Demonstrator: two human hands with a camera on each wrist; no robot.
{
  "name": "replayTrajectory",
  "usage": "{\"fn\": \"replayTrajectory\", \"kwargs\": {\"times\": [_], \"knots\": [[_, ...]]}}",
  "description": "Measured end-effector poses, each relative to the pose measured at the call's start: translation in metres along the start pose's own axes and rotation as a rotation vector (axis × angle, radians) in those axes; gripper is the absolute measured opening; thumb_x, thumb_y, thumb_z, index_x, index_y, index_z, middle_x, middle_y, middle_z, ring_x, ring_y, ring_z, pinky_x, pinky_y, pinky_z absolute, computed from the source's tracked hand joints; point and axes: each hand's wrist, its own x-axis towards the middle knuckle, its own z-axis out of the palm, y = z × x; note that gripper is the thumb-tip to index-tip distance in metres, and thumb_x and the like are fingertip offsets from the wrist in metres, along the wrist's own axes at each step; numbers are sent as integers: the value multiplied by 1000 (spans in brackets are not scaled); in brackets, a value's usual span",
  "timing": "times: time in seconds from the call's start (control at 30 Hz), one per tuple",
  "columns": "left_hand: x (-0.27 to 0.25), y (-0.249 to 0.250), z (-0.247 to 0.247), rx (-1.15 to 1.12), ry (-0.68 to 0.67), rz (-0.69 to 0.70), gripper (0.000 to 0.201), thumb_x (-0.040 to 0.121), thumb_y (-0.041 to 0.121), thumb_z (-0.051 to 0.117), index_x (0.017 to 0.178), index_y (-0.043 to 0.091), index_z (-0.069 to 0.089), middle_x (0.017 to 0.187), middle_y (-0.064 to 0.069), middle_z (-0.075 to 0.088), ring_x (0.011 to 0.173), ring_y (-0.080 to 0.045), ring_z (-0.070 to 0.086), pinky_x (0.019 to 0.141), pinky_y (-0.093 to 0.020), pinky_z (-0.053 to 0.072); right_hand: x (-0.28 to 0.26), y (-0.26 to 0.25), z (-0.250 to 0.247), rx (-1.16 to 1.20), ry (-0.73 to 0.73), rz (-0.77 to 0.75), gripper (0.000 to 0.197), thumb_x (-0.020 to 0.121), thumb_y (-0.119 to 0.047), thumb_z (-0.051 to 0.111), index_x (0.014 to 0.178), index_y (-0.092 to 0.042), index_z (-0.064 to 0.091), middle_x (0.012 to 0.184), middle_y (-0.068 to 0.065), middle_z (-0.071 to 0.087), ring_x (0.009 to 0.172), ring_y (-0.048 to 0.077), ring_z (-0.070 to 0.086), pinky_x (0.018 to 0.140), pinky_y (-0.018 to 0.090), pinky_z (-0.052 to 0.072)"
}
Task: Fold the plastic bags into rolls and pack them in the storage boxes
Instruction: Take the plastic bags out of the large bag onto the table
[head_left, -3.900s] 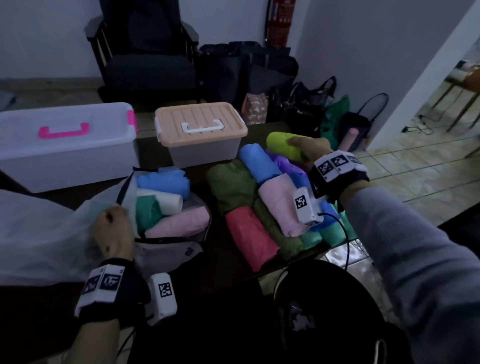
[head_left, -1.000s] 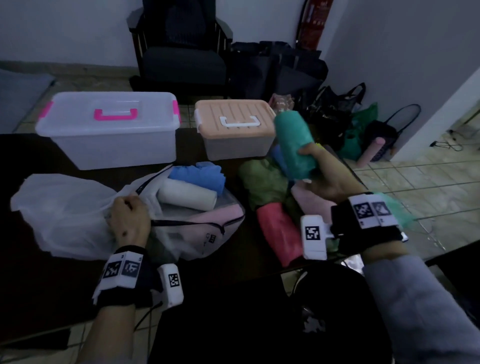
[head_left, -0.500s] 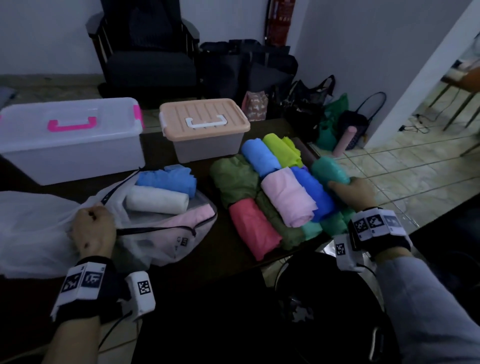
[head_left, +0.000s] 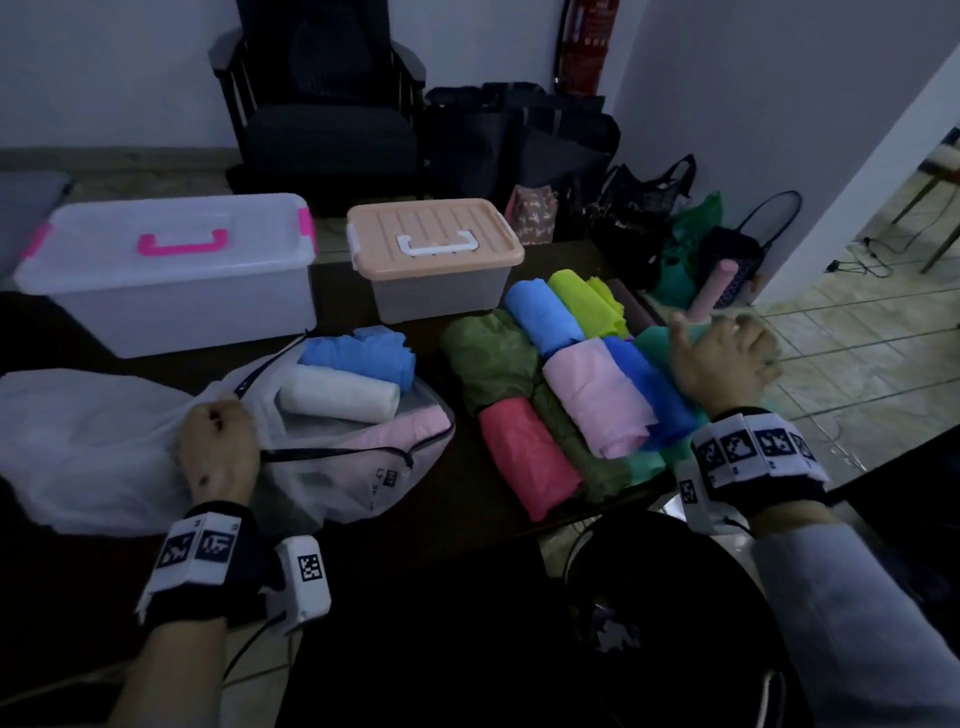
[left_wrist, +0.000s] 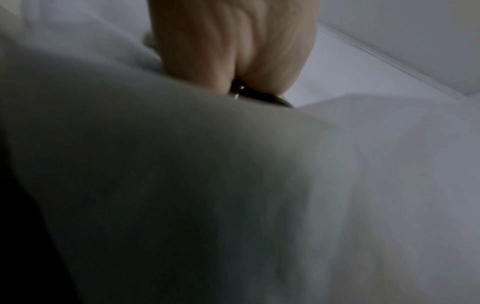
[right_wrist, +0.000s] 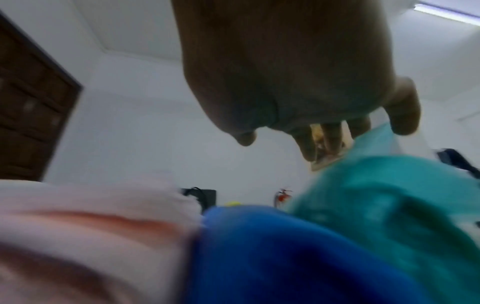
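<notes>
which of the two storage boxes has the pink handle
The larger translucent white storage box, left of the other. Its handle and side latches are pink; the smaller peach-lidded storage box has a white handle.

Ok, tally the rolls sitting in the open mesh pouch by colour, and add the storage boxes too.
Blue roll: 1
White roll: 1
Pink roll: 1
Storage boxes, lids on: 2, the clear-lidded box and the peach-lidded box
Total: 5, with all 3 rolls in the mesh pouch.
</notes>
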Motion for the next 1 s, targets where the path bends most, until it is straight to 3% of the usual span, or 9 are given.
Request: {"fn": "replayTrajectory", "kwargs": {"times": [0.1, 0.2, 0.3, 0.37, 0.43, 0.53, 0.73, 0.9, 1.0], "knots": [[-2, -1, -1, -35, 10, -7, 46, 99, 28, 28, 113, -6, 56, 117, -27, 55, 112, -40, 49, 103, -50, 33, -22, -42, 3, 64, 140, -226, 51, 97, -43, 38, 130, -5, 43, 140, 20, 32, 133, 36, 24, 106, 51, 19], [-4, -3, -3, -86, 7, -18, 41, 99, 31, 31, 110, 0, 56, 111, -20, 56, 106, -34, 51, 97, -45, 35, -47, -93, 19, 116, 108, -460, 39, 95, -34, 40, 117, -7, 57, 125, 19, 49, 118, 37, 42, 96, 44, 33], [-8, -5, -5, -113, -29, -9, 32, 99, 32, 34, 101, 8, 55, 97, -11, 53, 90, -23, 48, 85, -38, 37, -80, -133, 40, 263, -235, -803, 30, 89, -22, 44, 96, -6, 68, 100, 15, 67, 96, 33, 60, 85, 38, 46], [-11, -5, -6, -127, -55, 21, 28, 99, 33, 37, 95, 12, 54, 93, -9, 53, 87, -21, 48, 86, -39, 38, -105, -150, 55, 211, -513, -964, 21, 90, -16, 53, 100, -8, 70, 104, 11, 69, 98, 26, 61, 87, 22, 42], [-12, -6, -7, -125, -71, 36, 27, 98, 35, 38, 94, 13, 53, 89, -6, 53, 86, -20, 49, 88, -40, 39, -124, -162, 70, 129, -749, -1032, 21, 91, -13, 57, 108, -5, 67, 112, 11, 66, 104, 24, 59, 87, 18, 38], [-12, -5, -6, -106, -79, 55, 26, 99, 32, 40, 94, 11, 53, 77, 0, 49, 70, -13, 46, 71, -29, 38, -131, -169, 86, -110, -941, -1002, 34, 89, -24, 62, 120, -11, 58, 126, 8, 55, 115, 23, 51, 91, 24, 37], [-9, -7, -3, -54, -90, 72, 26, 98, 32, 40, 95, 10, 55, 75, 0, 50, 63, -7, 43, 70, -29, 33, -134, -165, 88, -356, -885, -1114, 47, 88, -31, 61, 131, -17, 48, 132, 8, 45, 121, 27, 45, 96, 40, 39], [-7, -9, 0, -4, -100, 100, 28, 98, 32, 41, 89, 10, 54, 70, 2, 48, 61, -6, 43, 67, -28, 33, -154, -153, 86, -321, -590, -1237, 50, 84, -34, 61, 126, -13, 44, 125, 9, 45, 116, 28, 45, 85, 38, 37], [-7, -9, 0, 28, -116, 127, 29, 98, 32, 41, 88, 9, 54, 69, 2, 48, 61, -7, 44, 68, -29, 34, -151, -148, 91, -334, -631, -1200, 51, 81, -31, 66, 125, -14, 45, 126, 7, 45, 118, 27, 44, 87, 37, 37]]}}
